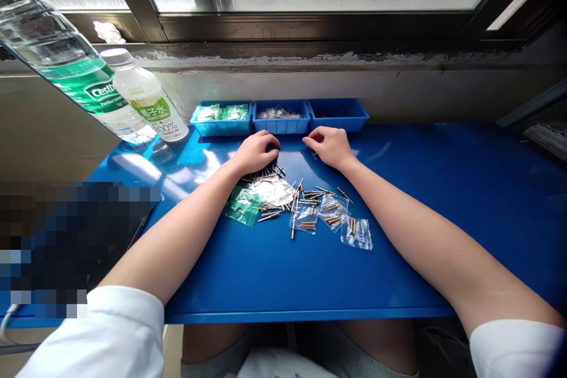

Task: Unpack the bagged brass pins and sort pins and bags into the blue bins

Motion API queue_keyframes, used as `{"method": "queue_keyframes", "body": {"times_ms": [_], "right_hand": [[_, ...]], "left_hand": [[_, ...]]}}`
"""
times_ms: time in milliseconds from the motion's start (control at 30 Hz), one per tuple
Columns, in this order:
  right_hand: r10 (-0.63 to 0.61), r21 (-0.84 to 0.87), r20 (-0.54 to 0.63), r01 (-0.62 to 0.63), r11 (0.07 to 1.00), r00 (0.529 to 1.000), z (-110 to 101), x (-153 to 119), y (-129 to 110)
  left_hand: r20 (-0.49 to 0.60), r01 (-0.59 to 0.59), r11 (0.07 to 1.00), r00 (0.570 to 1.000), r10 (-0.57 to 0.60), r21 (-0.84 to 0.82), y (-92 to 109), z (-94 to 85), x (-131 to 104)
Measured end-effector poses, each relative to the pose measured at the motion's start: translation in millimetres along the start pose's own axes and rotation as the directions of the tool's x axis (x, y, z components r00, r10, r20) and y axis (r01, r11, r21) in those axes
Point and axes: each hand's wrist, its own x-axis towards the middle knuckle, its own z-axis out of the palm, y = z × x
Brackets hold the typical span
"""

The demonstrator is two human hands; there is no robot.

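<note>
From here, the metal pins, at the right hand's seven o'clock, look light, stiff, slick; best pinched mid-shaft. That hand and the left hand curl; whether gripping, I can't tell.

The blue desk (glare patching its top) carries three blue bins, two bottles, loose rivets and plastic packets.

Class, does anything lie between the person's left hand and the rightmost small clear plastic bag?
Yes: on the straight line from the left hand to the rightmost bag, loose gold-and-silver metal pins come first, then another small clear plastic bag.
</note>
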Motion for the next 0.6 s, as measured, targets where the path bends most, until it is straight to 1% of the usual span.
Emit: {"method": "queue_keyframes", "body": {"times_ms": [100,167,267,467,600], "right_hand": [[0.091,0.123,-0.013,-0.089,0.988,0.996,-3.1,1.6,0.8],[0.136,0.191,0.011,-0.136,0.972,0.991,-4.6,2.6,2.6],[0.176,0.247,0.045,-0.182,0.952,0.983,-4.1,3.9,7.1],[0.133,0.316,0.021,-0.132,0.939,0.991,1.6,5.4,17.6],[0.117,0.412,0.035,-0.121,0.903,0.993,2.9,5.4,19.0]], "left_hand": [[0.008,0.004,1.0,1.0,-0.004,0.0,0.1,-0.4,0.1],[0.011,0.006,1.0,1.0,-0.006,0.0,0.4,-0.8,0.3],[0.012,0.004,1.0,1.0,-0.004,-0.002,1.2,-1.2,0.4],[0.018,0.015,1.0,1.0,-0.015,-0.001,2.3,-1.7,0.1],[0.015,0.01,1.0,1.0,-0.01,0.002,1.8,-1.5,0.3]]}}
